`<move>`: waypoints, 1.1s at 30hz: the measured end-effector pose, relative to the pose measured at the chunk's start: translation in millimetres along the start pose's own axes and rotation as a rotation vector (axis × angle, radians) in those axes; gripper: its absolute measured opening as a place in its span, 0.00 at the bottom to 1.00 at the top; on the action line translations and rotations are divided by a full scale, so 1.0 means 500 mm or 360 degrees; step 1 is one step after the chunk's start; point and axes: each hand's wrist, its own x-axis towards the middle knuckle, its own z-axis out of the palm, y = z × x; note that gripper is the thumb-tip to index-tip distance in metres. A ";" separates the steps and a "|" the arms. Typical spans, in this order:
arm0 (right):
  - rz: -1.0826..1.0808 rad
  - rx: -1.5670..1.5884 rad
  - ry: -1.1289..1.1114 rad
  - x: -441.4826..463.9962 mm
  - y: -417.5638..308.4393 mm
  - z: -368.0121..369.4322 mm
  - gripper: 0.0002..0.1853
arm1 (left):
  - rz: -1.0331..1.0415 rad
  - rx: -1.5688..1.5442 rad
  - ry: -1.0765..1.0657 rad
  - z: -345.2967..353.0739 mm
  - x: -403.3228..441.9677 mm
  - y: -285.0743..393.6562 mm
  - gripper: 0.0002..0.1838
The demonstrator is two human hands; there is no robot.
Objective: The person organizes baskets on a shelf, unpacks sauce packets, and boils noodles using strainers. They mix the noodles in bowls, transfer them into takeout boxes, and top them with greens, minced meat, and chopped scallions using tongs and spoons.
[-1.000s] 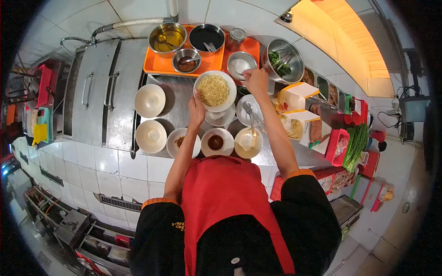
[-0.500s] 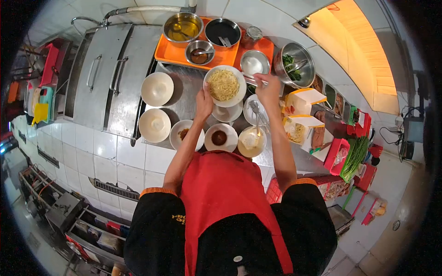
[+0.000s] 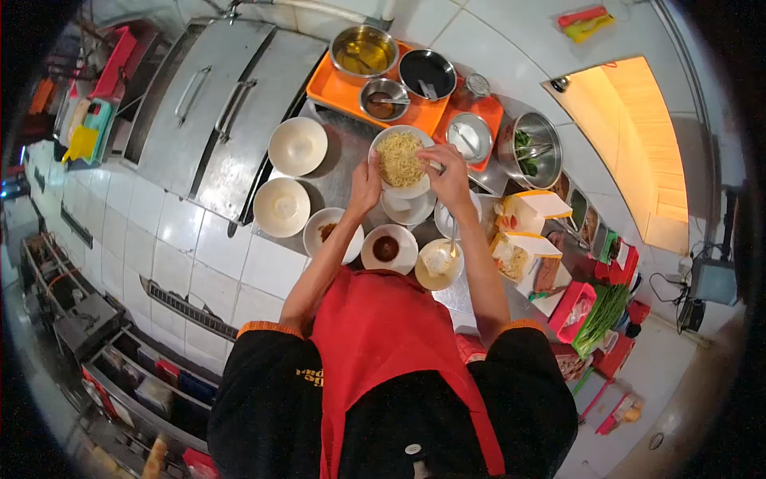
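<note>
My left hand [image 3: 367,185] is closed on the left side of a white bowl of noodles [image 3: 401,160], held above the steel counter. My right hand [image 3: 447,172] is at the bowl's right rim, its fingers curled over the edge; a small metallic glint shows by them. Under the raised bowl sits another white bowl [image 3: 408,209]. Nearer me stand a bowl with dark brown sauce [image 3: 385,248], one with reddish-brown seasoning [image 3: 327,231] and a cream bowl with a utensil [image 3: 438,263]. A metal bowl of white powder [image 3: 469,137], with a spoon in it, lies just beyond my right hand.
Two pale bowls, one behind [image 3: 298,147] and one in front [image 3: 281,207], stand left. An orange tray [image 3: 323,84] bears pots of yellow and dark liquid. To the right are a pot of greens [image 3: 550,164], open food boxes [image 3: 541,205] and spring onions [image 3: 604,319].
My right hand has moved from the white powder bowl to the noodle bowl's right rim, leaving the spoon in the powder. My left hand still holds the noodle bowl. The camera view has shifted.
</note>
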 end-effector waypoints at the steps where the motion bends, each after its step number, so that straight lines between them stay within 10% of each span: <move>1: -0.0005 0.0007 -0.0020 -0.005 -0.023 0.003 0.09 | 0.0028 0.0011 0.0014 -0.002 0.001 -0.001 0.38; 3: 0.0729 0.0578 0.0259 0.000 -0.047 0.012 0.14 | 0.0064 0.0015 0.0036 -0.009 0.007 -0.012 0.38; 6: 0.0107 0.0063 -0.0049 -0.006 -0.041 0.034 0.18 | 0.0012 0.0020 -0.0094 -0.016 0.001 -0.006 0.37; 11: 0.0154 0.0044 -0.0239 0.007 -0.044 0.011 0.18 | 0.0001 -0.0117 -0.0130 -0.030 -0.010 0.028 0.36; 13: 0.0480 0.0662 0.0051 0.028 -0.001 0.002 0.18 | 0.0075 -0.0070 -0.0033 -0.028 0.004 -0.008 0.36; 17: 0.0611 -0.0048 0.0687 0.115 0.229 -0.047 0.28 | 0.0141 -0.0060 0.0137 -0.033 -0.016 -0.006 0.34; 19: 0.0946 -0.0375 0.0369 0.175 0.204 -0.084 0.44 | 0.0047 0.0126 0.0104 -0.042 -0.009 -0.033 0.34; 26: 0.0842 -0.0554 0.0513 0.227 0.364 -0.013 0.50 | -0.0038 -0.0044 0.0174 -0.077 -0.020 -0.025 0.32; 29: 0.0369 0.0498 0.0695 0.232 0.328 -0.008 0.40 | 0.0014 0.0117 0.0268 -0.109 -0.013 -0.002 0.34; 33: -0.0017 -0.0168 0.0434 0.211 0.103 -0.042 0.34 | 0.0109 0.0123 0.0271 -0.127 0.013 -0.005 0.34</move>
